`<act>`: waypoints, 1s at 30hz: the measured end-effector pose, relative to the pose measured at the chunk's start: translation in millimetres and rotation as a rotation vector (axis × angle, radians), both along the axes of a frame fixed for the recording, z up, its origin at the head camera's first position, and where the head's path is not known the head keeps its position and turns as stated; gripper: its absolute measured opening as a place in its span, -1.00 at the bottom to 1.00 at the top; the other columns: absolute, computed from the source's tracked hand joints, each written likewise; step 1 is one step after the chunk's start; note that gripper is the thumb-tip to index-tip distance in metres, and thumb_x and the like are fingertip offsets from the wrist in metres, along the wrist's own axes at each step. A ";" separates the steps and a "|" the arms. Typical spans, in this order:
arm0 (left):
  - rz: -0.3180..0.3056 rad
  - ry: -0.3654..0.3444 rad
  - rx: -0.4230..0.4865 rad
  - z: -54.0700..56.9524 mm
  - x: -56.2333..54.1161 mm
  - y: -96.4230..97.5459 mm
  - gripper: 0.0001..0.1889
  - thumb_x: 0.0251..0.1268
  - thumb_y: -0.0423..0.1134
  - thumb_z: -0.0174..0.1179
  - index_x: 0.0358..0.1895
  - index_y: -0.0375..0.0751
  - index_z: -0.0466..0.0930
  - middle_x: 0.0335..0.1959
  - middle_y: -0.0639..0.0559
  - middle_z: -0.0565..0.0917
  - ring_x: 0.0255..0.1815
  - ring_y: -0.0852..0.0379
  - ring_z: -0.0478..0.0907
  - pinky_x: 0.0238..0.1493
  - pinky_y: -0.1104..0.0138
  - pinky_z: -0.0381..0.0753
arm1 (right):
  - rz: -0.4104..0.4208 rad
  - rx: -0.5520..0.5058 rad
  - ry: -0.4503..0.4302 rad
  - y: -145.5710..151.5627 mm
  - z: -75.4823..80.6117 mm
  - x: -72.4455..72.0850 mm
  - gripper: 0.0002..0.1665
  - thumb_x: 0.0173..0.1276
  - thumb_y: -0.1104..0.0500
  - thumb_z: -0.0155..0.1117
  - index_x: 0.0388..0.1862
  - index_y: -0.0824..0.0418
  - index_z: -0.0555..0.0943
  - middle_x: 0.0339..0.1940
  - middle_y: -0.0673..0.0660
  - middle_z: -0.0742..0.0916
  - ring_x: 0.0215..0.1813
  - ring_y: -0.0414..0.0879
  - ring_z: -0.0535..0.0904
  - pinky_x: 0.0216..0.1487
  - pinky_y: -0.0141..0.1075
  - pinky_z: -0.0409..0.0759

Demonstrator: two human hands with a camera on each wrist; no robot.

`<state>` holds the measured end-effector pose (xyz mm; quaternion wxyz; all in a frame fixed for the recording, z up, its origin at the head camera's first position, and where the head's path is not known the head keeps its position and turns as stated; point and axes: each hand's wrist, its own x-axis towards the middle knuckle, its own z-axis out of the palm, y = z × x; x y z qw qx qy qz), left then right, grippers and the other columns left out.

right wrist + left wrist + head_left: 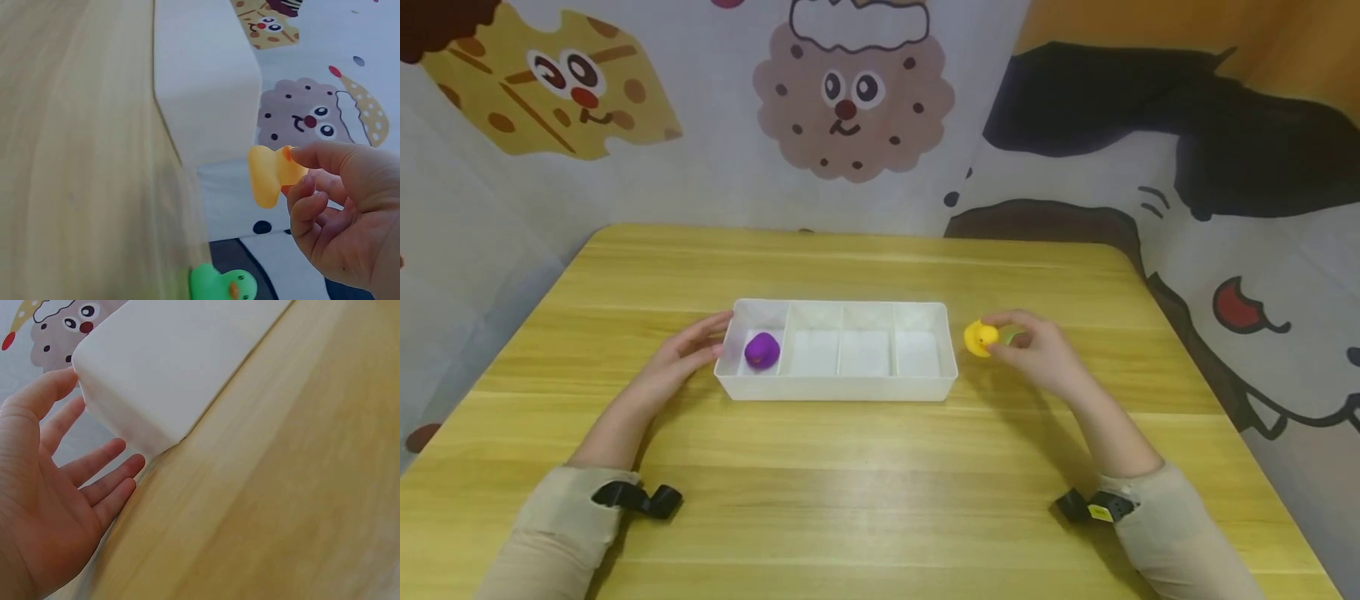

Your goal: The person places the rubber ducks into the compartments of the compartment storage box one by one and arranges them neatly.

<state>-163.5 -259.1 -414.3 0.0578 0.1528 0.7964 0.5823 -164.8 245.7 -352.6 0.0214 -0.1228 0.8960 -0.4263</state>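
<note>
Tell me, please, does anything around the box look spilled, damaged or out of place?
Nothing stands out. The white box sits upright without visible damage, the purple toy lies in its leftmost compartment, and the right hand holds the yellow duck. The green duck is outside the box, but nothing seems spilled.

On the desk [865,483], a four-compartment tray [838,388] lies at centre, a toy [762,351] in its nine-o'clock end compartment. The left grip [679,357] touches the tray's nine-o'clock end. Just off the three-o'clock end, the right grip [1037,354] holds a first duck [977,338]; a second duck [219,284] sits at that duck's three o'clock, partly behind the grip. A backdrop [715,179] hangs at twelve, behind the desk.
</note>
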 end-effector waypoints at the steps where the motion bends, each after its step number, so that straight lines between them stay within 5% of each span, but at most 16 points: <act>1: 0.002 -0.002 0.000 0.2 0.3 -0.2 -0.46 0.47 -0.24 0.03 0.47 -0.11 0.19 0.39 -0.28 0.27 0.21 0.23 0.32 0.29 -0.23 0.01 | 0.004 0.000 0.007 -0.5 1.8 0.6 -0.58 0.23 0.26 0.38 0.09 0.19 0.60 -0.03 0.15 0.63 -0.66 -0.17 0.32 -0.71 -0.36 0.31; 24: 0.013 -0.002 -0.020 -0.7 -0.4 0.1 -0.45 0.46 -0.22 0.04 0.47 -0.10 0.19 0.39 -0.27 0.28 0.21 0.24 0.32 0.29 -0.21 0.04 | 0.120 -0.103 0.031 -42.7 37.8 8.9 -0.60 0.22 0.26 0.40 0.06 0.16 0.63 -0.04 0.09 0.64 -0.60 -0.12 0.35 -0.68 -0.39 0.24; 30: 0.017 -0.013 -0.015 -0.1 0.6 0.9 -0.46 0.48 -0.21 0.02 0.47 -0.10 0.19 0.38 -0.22 0.30 0.22 0.24 0.32 0.30 -0.01 0.14 | 0.174 -0.142 0.029 -60.2 40.2 5.8 -0.61 0.20 0.26 0.41 0.04 0.14 0.65 -0.03 0.04 0.66 -0.59 -0.11 0.34 -0.67 -0.40 0.24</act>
